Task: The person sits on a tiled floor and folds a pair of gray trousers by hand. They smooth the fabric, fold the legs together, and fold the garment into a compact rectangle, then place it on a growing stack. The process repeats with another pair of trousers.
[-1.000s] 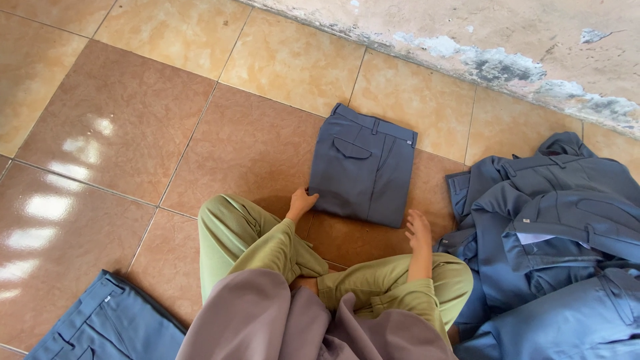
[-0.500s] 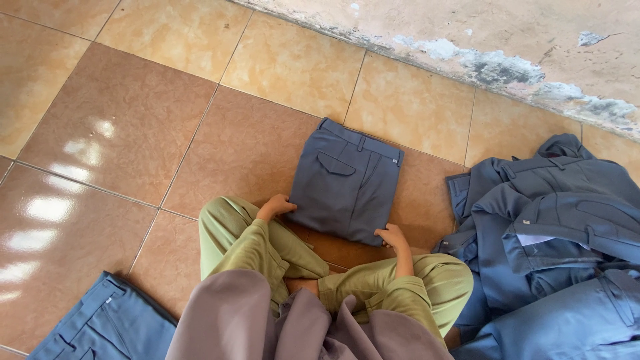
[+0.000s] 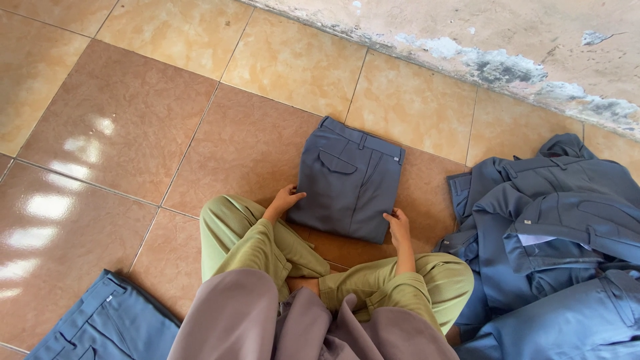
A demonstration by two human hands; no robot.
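Both hands have drawn in closer to the near corners of the folded trousers (image 3: 350, 179) than they were a second ago, and the grey bundle now lies nearer the person's knees, its back pocket and belt loops facing up. The left hand (image 3: 285, 200) rests with loosely curled fingers against the near left corner; the right hand (image 3: 399, 224) touches the near right corner, fingers relaxed, its grip closed on nothing. Judging by this, the fold looks finished and the hands are only squaring or sliding the neat rectangle. The cloth is smooth, matte, mid-weight fabric with crisp seams. It sits on the floor (image 3: 133, 120), glossy brown and tan tiles that throw back window light, near a scuffed, peeling wall (image 3: 507, 40). To the right, a loose heap of blue-grey garments (image 3: 560, 220) lies rumpled, and another blue pair of trousers (image 3: 107, 327) shows at the lower left. The person sits cross-legged in olive trousers.
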